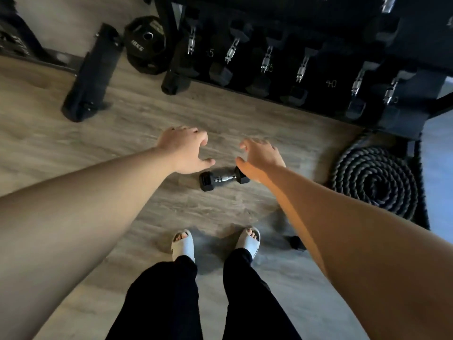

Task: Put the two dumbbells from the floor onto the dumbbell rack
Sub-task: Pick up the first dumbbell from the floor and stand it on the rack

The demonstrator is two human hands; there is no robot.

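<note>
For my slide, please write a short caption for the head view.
Two open hands, left hand and right hand, above a floor dumbbell before the dumbbell rack.

A broad stretch of grey wood-grain floor (137,123) is left bare around the small black hex dumbbell with the chrome handle (224,179), and nothing is set against its handle from above. Toward 12 o'clock the way is bounded by the black dumbbell rack (318,69), whose lower shelf is packed with dumbbells. At 3 o'clock a coiled dark battle rope (375,182) is laid on the floor, well apart. At 10 o'clock a black cylindrical bag (93,74) and a black 10 kg weight plate (144,42) are placed near the wall. At 5 o'clock a second black dumbbell end (295,242) is partly hidden by the right forearm.
</note>
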